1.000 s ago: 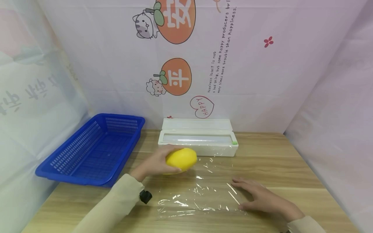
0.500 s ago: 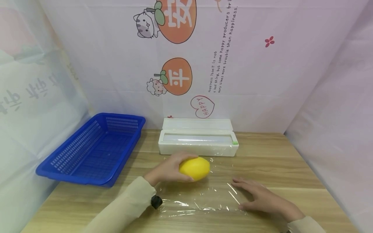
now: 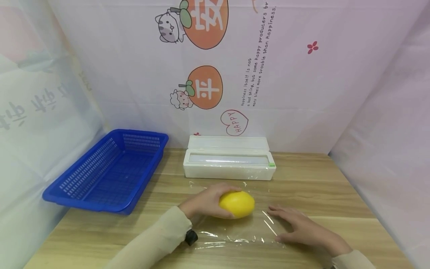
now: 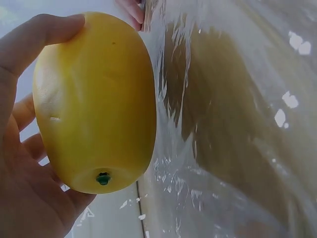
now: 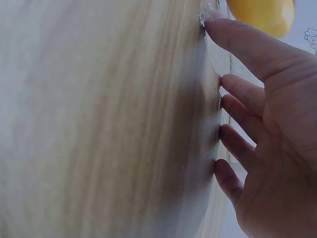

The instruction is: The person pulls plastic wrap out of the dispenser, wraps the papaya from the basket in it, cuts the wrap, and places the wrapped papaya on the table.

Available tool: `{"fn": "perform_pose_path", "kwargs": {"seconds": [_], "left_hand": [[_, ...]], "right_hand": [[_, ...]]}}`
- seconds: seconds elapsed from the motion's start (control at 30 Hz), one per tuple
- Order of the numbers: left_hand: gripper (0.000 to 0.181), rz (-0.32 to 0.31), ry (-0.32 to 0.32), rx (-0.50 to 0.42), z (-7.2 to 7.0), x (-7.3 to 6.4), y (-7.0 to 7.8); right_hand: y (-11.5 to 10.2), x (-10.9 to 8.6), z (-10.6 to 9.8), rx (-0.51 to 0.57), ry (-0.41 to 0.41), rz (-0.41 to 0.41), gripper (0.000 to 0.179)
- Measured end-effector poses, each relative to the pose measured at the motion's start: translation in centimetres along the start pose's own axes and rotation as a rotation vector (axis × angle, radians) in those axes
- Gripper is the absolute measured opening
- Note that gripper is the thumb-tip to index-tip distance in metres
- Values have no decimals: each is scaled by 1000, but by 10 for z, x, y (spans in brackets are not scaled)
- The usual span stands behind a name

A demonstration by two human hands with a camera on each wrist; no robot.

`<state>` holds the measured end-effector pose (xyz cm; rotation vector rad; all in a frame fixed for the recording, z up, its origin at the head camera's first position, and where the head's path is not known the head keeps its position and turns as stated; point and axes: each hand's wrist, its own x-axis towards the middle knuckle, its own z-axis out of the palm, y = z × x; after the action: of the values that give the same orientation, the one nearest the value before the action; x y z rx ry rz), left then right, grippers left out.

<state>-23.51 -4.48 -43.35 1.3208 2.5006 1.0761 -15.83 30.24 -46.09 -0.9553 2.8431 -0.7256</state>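
Grasping a glossy yellow oval fruit [image 3: 239, 204], the person's left hand [image 3: 208, 201] curls its thumb round the near side and its fingers round the far side, so that the blunt right end juts out past the fingertips. Close up, the skin looks smooth, with a soft sheen, shallow ripples and a small dark green nub [image 4: 103, 178] set in a dimple at one end. Beneath this hand spreads a sheet of clear plastic film [image 3: 231, 241], thin and crinkled, its creases catching bright streaks of light; I cannot tell whether the fruit touches it.

Just to the right of the fruit is the person's right hand [image 3: 300, 228], holding nothing: its fingers are loosely extended and set apart, their tips touching down by the film's right edge. The table [image 3: 336, 190] under both hands has a pale brown wood grain running in long bands.

Beyond the left hand stands a long white rectangular box [image 3: 230, 172], smooth and hard-looking, its lid [image 3: 228, 143] tipped back and a little bright green tab [image 3: 271, 164] at its right end. Well to the left of that same hand sits a deep blue plastic basket [image 3: 84, 204], rectangular, with flared sides pierced by rows of narrow slots.
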Motion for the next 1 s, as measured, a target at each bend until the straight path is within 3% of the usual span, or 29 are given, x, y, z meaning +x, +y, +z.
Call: {"fn": "perform_pose_path", "kwargs": {"seconds": [0.37, 0.53, 0.77, 1.0], "left_hand": [[84, -109, -41, -162, 10, 3, 1], [84, -90, -61, -119, 10, 3, 1], [84, -94, -78, -165, 10, 4, 2], [82, -70, -74, -150, 10, 5, -2]], "right_hand": [[0, -1, -1, 11, -10, 2, 73], [0, -1, 0, 14, -9, 3, 73], [0, -2, -1, 6, -4, 5, 73], [-2, -1, -1, -26, 16, -13, 73]]}}
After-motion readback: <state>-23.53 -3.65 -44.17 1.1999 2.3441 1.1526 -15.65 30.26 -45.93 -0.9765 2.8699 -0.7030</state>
